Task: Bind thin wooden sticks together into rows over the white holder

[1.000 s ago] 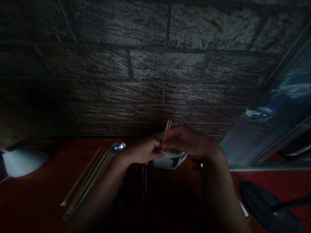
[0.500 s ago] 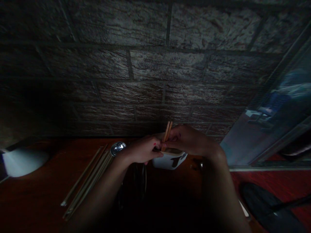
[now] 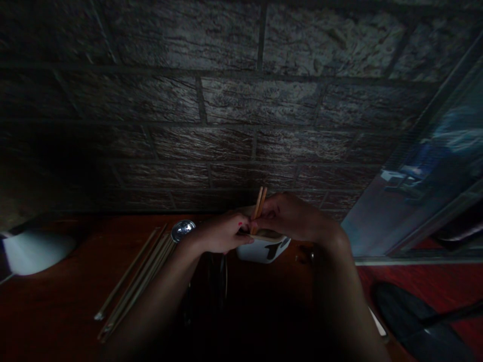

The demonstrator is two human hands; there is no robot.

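Note:
A white bowl (image 3: 260,252) with a dark pattern stands on the wooden table, close to the brick wall. My right hand (image 3: 289,217) is closed around a pair of wooden chopsticks (image 3: 260,203), which stand nearly upright with their lower ends inside the bowl. On the bowl's left side, my left hand (image 3: 224,232) grips the rim, its thumb along the edge and its fingertips near the chopsticks. What lies in the bowl is hidden by my hands and the dim light.
Several long thin sticks (image 3: 138,281) lie left of my left forearm, beside a small shiny metal dish (image 3: 183,231). A white lamp-like object (image 3: 37,251) is at the far left. On the right are a glass panel (image 3: 381,216) and a round black base (image 3: 418,319) on the red floor.
Both hands stay almost in place at the bowl. The chopsticks' tops have shifted very slightly left and up.

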